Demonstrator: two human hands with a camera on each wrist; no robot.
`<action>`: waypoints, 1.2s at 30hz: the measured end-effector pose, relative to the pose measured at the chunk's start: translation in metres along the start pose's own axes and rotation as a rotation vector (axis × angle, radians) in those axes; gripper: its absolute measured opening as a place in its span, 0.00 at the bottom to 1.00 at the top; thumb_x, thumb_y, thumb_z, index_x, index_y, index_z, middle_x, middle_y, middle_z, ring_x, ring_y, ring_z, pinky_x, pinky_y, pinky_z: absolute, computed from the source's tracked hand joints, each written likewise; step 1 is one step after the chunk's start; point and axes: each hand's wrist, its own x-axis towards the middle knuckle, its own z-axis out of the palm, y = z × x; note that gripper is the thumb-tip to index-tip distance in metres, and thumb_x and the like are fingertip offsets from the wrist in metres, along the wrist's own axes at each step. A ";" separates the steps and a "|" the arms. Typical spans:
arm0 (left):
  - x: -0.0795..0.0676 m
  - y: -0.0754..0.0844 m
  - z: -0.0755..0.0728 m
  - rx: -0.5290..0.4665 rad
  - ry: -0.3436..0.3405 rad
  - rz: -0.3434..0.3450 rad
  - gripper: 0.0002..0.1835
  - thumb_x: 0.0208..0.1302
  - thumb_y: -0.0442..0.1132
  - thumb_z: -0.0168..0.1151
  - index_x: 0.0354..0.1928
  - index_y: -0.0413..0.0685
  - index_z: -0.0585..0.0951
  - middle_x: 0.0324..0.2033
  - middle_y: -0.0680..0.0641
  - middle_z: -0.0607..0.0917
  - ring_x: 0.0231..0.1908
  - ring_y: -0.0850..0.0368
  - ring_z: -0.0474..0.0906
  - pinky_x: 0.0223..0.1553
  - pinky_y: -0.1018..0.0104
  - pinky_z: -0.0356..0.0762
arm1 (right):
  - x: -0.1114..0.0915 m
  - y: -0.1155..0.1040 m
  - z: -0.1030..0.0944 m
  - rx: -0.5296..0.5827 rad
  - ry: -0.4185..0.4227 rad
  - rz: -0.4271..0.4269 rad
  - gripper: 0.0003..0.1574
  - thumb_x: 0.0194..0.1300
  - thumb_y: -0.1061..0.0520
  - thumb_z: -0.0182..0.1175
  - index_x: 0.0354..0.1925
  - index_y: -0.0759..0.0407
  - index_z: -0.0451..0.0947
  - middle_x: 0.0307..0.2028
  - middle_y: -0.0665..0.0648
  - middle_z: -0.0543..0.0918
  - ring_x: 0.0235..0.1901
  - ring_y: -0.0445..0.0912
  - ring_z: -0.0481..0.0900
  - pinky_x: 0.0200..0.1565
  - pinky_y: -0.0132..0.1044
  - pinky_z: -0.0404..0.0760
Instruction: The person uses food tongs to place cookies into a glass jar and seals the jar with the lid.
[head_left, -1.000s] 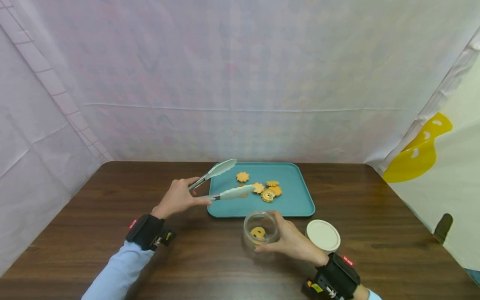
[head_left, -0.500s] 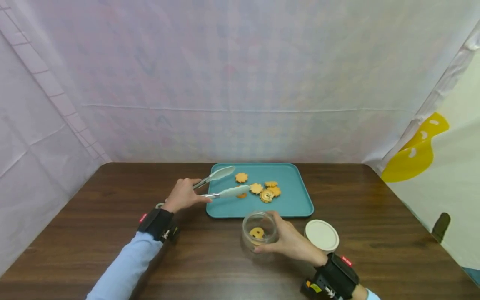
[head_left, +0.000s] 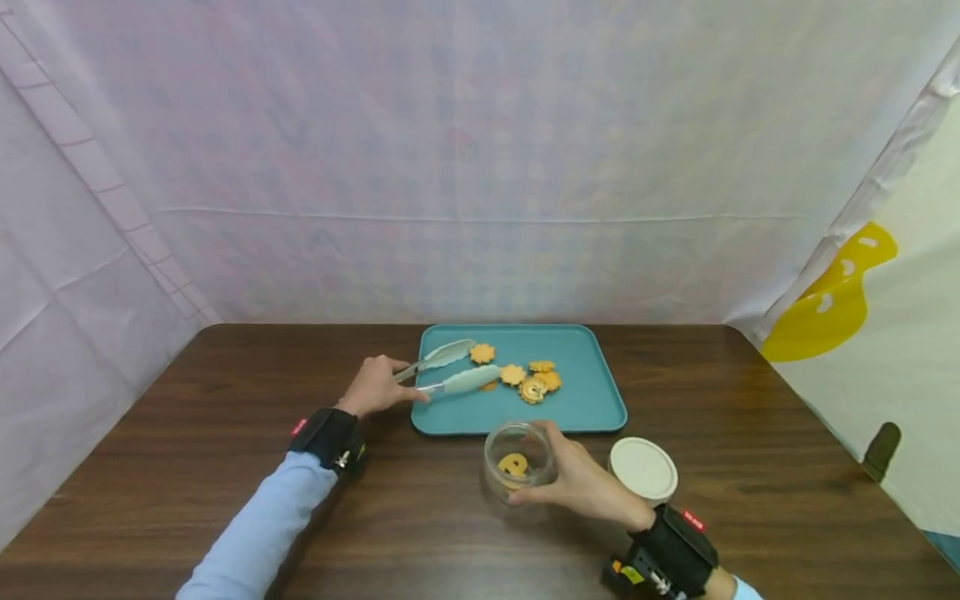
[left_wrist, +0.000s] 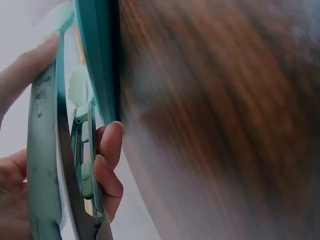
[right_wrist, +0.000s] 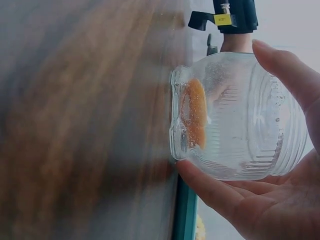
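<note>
My left hand (head_left: 378, 386) holds a pair of tongs (head_left: 467, 379) by its arms, thumb on one arm and fingers on the other, as the left wrist view also shows. The pale green tips are spread apart over the left part of the blue tray (head_left: 577, 417), partly covering one cookie. A flower-shaped cookie (head_left: 482, 354) lies close to the upper tip; several more cookies (head_left: 532, 390) are grouped to the right. My right hand (head_left: 573, 479) grips a clear glass jar (right_wrist: 240, 115) that stands upright and uncovered on the table, with a cookie (right_wrist: 194, 115) at its bottom.
A white round lid (head_left: 643, 469) lies on the brown wooden table (head_left: 420, 533), right of the jar and beside my right wrist. The tray lies behind the jar, near the table's back edge. A pale cloth (head_left: 450, 167) hangs behind the table.
My left hand has moved right and forward with the tongs, and their tips have come lower and nearer each other over the tray. The right hand and jar stay in place.
</note>
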 end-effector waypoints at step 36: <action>-0.009 -0.007 -0.009 -0.068 0.038 -0.041 0.23 0.43 0.45 0.71 0.41 0.38 0.82 0.34 0.41 0.83 0.26 0.55 0.76 0.24 0.68 0.71 | 0.000 0.001 -0.001 0.015 -0.013 0.001 0.51 0.44 0.41 0.68 0.59 0.59 0.55 0.50 0.60 0.74 0.47 0.55 0.73 0.41 0.45 0.72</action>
